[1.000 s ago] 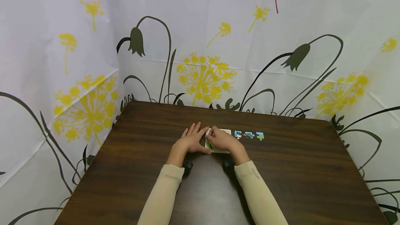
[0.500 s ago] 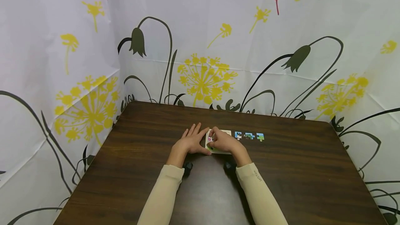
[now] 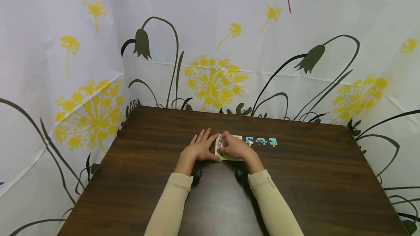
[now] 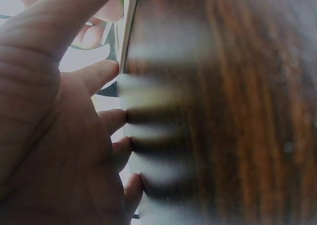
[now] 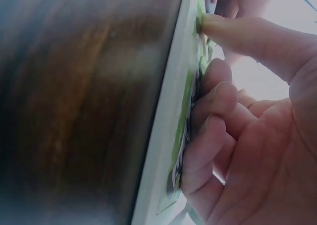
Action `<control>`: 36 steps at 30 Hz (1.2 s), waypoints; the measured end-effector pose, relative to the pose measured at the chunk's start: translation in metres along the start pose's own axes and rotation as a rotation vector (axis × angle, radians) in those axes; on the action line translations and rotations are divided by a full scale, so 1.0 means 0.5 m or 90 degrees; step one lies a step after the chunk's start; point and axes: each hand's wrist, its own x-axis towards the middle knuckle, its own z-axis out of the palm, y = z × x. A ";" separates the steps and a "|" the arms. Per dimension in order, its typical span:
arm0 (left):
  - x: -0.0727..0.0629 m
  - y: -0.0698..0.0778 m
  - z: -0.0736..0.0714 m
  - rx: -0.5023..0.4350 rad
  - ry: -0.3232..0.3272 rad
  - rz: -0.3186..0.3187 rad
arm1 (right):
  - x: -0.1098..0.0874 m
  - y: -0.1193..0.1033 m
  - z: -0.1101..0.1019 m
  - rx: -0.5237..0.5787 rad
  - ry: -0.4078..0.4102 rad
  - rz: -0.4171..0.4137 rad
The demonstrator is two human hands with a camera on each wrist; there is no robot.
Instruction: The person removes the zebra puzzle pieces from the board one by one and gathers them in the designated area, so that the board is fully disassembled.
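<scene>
A small jigsaw board [image 3: 229, 159] with a pale rim lies on the table, partly hidden by the hands. My left hand [image 3: 201, 148] is spread flat at its left side, thumb and index finger against the board's edge [image 4: 128, 31]. Over the board, my right hand [image 3: 234, 146] pinches a puzzle piece [image 3: 220, 144] with a pink and white print near the left rim, thumb and index finger on either side. Its other fingers curl down onto the green printed picture [image 5: 184, 106]. Three loose pieces, one blue and white [image 3: 249, 141], one blue-green [image 3: 261, 141], one green [image 3: 273, 142], lie in a row.
The brown wood-grain table [image 3: 311, 177] extends around the board. A white cloth [image 3: 262, 65] printed with flowers hangs behind and at the left of it. Dark wrist-camera housings [image 3: 241, 174] sit under both wrists.
The right thumb and index finger have drawn apart slightly at the board's left part, and the pink print now shows between them. The left hand and the three loose pieces stay in place.
</scene>
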 end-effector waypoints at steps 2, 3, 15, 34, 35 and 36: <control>-0.001 0.001 0.001 0.000 0.003 -0.001 | 0.000 0.002 0.001 -0.006 0.003 0.000; -0.002 0.003 0.002 0.000 0.002 -0.001 | 0.000 0.003 0.001 -0.008 0.004 -0.003; -0.006 0.001 0.007 -0.010 0.003 -0.001 | -0.005 0.023 0.001 0.041 0.021 -0.072; -0.021 0.026 -0.013 -0.027 0.006 -0.004 | -0.073 0.038 -0.059 0.103 0.114 -0.106; -0.022 0.027 -0.013 -0.025 0.009 -0.005 | -0.080 0.040 -0.065 0.106 0.120 -0.106; -0.024 0.029 -0.013 -0.024 0.012 -0.007 | -0.086 0.042 -0.069 0.107 0.124 -0.105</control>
